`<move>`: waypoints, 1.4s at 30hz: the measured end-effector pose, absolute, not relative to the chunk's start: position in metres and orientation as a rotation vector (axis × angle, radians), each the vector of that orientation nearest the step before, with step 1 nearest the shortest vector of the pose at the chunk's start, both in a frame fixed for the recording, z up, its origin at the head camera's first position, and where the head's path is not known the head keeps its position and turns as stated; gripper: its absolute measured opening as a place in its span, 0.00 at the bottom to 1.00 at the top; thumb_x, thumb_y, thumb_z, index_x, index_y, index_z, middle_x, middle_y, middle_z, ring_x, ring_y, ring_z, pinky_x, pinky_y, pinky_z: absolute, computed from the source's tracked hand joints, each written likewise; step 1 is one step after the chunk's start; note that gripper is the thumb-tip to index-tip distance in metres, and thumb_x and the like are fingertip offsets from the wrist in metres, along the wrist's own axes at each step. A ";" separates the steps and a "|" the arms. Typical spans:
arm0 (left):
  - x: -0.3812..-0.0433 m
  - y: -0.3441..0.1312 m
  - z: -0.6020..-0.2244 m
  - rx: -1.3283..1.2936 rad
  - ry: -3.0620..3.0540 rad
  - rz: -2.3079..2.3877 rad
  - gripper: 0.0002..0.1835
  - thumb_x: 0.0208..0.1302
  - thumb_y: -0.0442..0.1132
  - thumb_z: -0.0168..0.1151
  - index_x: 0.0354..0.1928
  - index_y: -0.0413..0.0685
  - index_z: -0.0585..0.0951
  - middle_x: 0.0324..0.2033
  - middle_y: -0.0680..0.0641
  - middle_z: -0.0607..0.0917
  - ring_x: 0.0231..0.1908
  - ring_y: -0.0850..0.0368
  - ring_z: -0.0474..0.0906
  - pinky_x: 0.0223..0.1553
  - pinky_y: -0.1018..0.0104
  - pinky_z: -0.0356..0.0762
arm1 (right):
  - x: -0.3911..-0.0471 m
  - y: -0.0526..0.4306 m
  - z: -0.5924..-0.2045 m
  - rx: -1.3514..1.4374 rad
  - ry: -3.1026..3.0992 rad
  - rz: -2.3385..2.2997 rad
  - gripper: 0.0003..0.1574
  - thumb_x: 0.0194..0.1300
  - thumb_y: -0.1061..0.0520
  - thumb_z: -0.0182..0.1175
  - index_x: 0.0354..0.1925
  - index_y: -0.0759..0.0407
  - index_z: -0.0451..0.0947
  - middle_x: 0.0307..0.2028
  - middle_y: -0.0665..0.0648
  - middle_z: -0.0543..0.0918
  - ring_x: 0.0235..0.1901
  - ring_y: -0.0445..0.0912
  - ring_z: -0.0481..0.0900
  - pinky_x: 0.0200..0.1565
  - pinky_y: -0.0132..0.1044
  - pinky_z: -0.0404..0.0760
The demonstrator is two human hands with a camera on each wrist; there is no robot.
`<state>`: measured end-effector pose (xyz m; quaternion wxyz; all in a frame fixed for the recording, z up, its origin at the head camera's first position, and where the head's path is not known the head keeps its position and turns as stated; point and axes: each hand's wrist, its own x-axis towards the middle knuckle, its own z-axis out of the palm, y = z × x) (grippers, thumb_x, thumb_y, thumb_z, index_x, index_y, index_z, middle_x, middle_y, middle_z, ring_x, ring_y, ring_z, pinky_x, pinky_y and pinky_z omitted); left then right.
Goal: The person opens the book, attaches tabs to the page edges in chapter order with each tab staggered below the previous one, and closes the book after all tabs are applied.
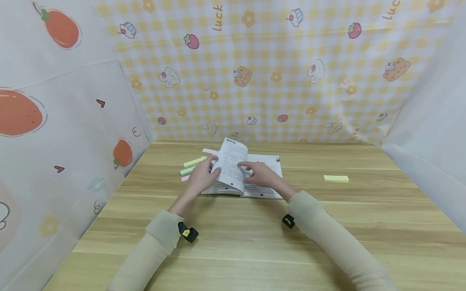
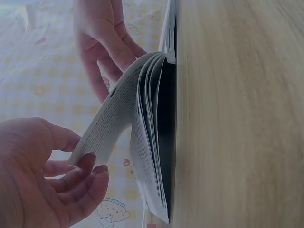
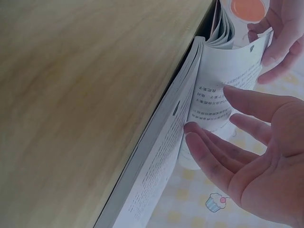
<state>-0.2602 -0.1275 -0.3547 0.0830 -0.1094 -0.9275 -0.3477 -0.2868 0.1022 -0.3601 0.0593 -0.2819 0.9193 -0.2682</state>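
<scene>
An open book [image 1: 267, 193] with printed text lies on the wooden table. One of its leaves [image 1: 231, 163] stands raised and bowed over the left half. My left hand [image 1: 200, 178] pinches the outer edge of this leaf between thumb and fingers, as the left wrist view also shows. My right hand [image 3: 266, 147] is at the leaf's other side, over the right half, with its fingers loosely extended and nothing gripped. Whether its fingertips touch the paper I cannot tell. Colored sticky tabs, such as a green one [image 1: 187, 171] and a yellow one [image 1: 194, 162], stick out past the book's left side.
A small pale yellow sticky-note pad [image 1: 336, 178] lies on the table [image 1: 233, 250] to the right of the book. A checkered patterned cloth [image 1: 269, 97] hangs behind the table, and white sheets [image 1: 91, 133] flank it. Each sleeve carries a small black wrist camera [image 1: 189, 233].
</scene>
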 end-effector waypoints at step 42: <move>-0.258 -0.136 -0.364 -0.327 -3.188 -0.640 0.26 0.66 0.42 0.61 0.63 0.36 0.76 0.58 0.29 0.73 0.56 0.36 0.72 0.53 0.40 0.75 | -0.286 0.077 -0.362 -0.853 2.863 -0.430 0.23 0.66 0.56 0.68 0.59 0.55 0.83 0.55 0.62 0.79 0.52 0.53 0.78 0.57 0.47 0.77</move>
